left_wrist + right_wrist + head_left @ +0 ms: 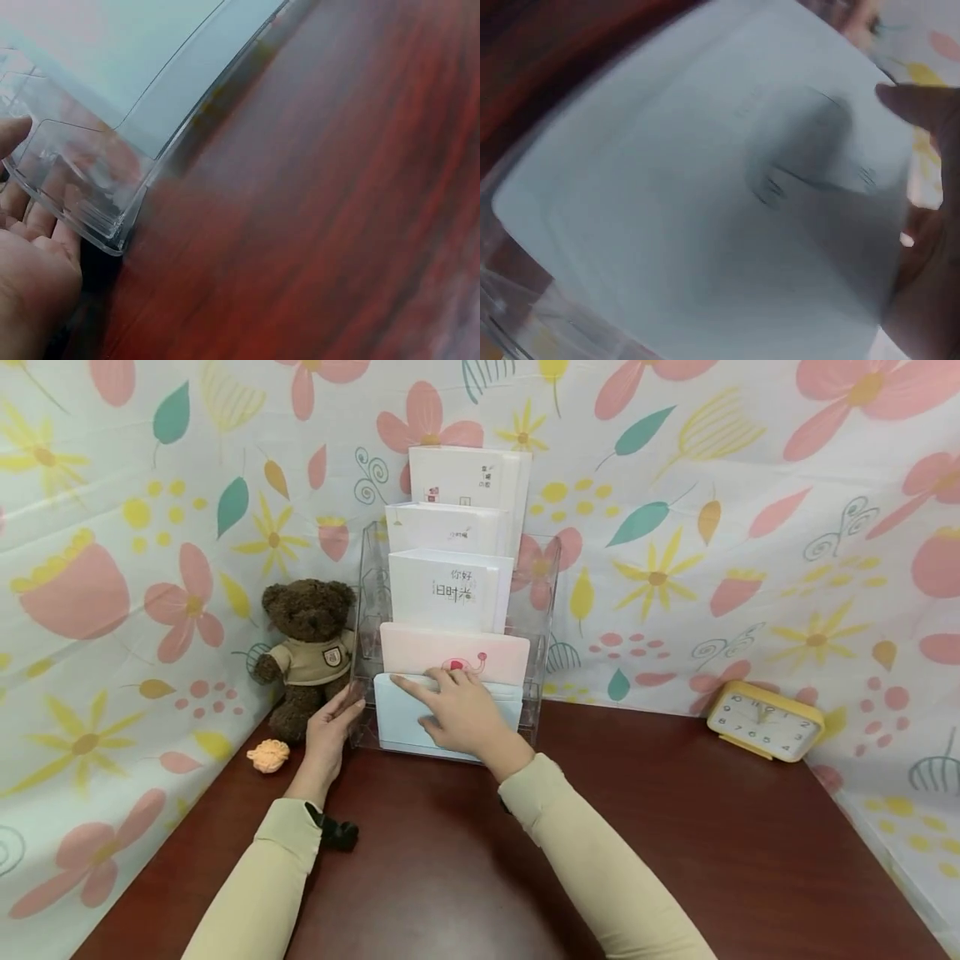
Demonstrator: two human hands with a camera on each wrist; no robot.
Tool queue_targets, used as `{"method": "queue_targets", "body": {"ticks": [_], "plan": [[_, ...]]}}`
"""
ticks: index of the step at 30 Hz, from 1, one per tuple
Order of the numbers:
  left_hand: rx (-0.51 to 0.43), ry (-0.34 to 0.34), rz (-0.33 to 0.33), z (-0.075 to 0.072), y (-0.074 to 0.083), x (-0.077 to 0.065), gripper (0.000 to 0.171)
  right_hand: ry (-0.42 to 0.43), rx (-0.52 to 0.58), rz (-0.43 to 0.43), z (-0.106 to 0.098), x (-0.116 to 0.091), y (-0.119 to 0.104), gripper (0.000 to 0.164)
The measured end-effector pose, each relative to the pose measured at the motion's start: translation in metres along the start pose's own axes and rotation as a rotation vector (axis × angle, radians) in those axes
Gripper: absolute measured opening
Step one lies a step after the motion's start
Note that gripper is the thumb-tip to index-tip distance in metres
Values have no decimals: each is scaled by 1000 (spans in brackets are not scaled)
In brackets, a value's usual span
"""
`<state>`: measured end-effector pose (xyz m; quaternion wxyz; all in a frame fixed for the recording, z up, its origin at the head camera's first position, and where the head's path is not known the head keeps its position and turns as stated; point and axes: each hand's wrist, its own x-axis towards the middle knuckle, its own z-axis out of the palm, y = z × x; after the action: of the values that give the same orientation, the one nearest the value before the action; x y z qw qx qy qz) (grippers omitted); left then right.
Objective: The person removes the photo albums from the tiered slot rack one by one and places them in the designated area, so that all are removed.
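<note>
A clear plastic rack [550, 602] stands against the backdrop with white booklets [442, 589] in its upper tiers. Below them sits a pink notebook [405, 647], and in front of it a light blue notebook [397, 718]. My left hand [330, 735] grips the rack's left side; in the left wrist view its thumb [13, 135] is in front and other fingers show through the plastic. With my right hand [465, 714] I hold the blue notebook, fingers over its top edge and thumb before its cover. That cover [667, 195] fills the right wrist view, blurred.
A brown teddy bear [307, 652] sits just left of the rack, with a small orange crocheted piece [268, 756] near its feet. The yellow clock [767, 721] stands at the far right of the dark red table [637, 810]. Flowered cloth [660, 485] hangs behind.
</note>
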<state>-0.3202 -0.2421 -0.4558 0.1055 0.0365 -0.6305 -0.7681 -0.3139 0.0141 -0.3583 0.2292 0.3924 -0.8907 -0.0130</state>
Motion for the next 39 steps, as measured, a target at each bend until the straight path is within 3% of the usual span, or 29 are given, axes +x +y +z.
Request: {"method": "queue_targets", "body": {"ticks": [5, 12, 18, 21, 26, 30, 39], "plan": [[-17, -1, -36, -9, -2, -6, 59, 15, -157, 28, 19, -1, -11, 81], [-5, -2, -70, -22, 2, -12, 59, 73, -113, 16, 13, -4, -25, 79], [-44, -3, -47, -35, 11, -19, 56, -93, -66, -21, -5, 1, -32, 87], [-101, 23, -16, -40, 15, -22, 50, -137, -33, -42, -11, 5, -35, 88], [-124, 59, 38, -36, 19, -19, 45, -30, 0, -66, -12, 2, -32, 82], [-105, 70, 21, -23, 14, -13, 45, 83, 0, -74, -6, -11, -26, 75], [-106, 73, -12, -4, -1, -1, 46, 158, -19, -68, 5, -32, -12, 76]]}}
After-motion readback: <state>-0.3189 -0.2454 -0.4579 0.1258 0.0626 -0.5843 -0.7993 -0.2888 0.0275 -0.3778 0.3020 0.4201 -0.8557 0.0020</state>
